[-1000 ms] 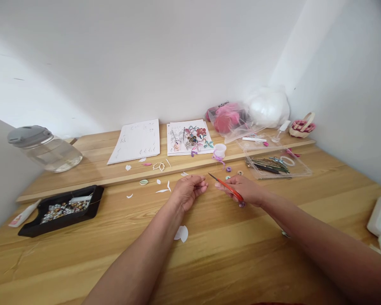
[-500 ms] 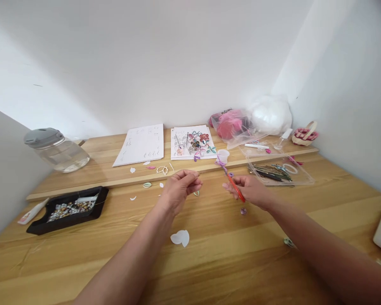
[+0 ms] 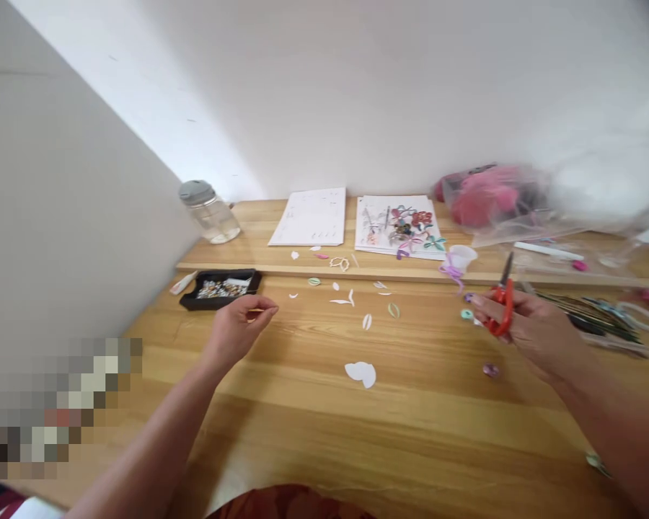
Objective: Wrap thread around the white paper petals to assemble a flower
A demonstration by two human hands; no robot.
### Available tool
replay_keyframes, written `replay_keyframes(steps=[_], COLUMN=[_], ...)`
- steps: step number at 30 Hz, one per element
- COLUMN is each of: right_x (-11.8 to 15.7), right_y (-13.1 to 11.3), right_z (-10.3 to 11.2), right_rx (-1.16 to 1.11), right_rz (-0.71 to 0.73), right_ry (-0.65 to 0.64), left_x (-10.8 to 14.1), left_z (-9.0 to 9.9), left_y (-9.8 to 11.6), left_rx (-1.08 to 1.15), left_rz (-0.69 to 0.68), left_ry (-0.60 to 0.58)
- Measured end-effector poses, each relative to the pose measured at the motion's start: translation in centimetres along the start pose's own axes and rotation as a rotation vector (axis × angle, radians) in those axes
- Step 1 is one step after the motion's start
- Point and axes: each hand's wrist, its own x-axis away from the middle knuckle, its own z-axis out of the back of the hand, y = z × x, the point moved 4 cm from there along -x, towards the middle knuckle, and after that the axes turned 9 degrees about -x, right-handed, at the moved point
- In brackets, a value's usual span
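Across the foreground, the wooden surface [image 3: 281, 425] runs broadly between both hands toward the straight front edge of a raised shelf [image 3: 259, 213]. Beside the right forearm, a clear box [image 3: 616, 347] holds thin, dark sticks [image 3: 589, 310]; just past the left hand [image 3: 236, 330], a black tray [image 3: 199, 305] holds beads [image 3: 219, 288]. That hand's fingertips meet; whether they pinch anything, I cannot tell. Raised above the surface, red-handled scissors [image 3: 502, 294], dark blades pointing up, are gripped in the right hand's [image 3: 527, 324] fingers.

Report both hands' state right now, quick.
Left hand: closed, thumb and fingertips pinched together; can't tell whether anything tiny is held.
Right hand: closed on red-handled scissors.
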Motion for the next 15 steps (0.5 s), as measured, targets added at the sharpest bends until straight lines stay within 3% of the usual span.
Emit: replay_keyframes(steps=[3, 9, 15], right_x=[-0.5, -0.5, -0.3], right_y=[0.8, 1.2, 1.0], right_z=[0.2, 0.6, 0.5], right_rx=[-0.015, 0.017, 0.052], right_rz=[-0.028, -0.019, 0.048], right_ry=[0.016, 0.028, 0.068], left_x=[0.5, 0.6, 0.3], left_z=[-0.8, -1.2, -0.4], left_y=[-1.5, -2.4, -3.2], left_rx=[-0.036, -0.264, -0.274], left_rz=[-0.081, -0.29, -0.225], left_ry=[-0.023, -0.007, 0.021])
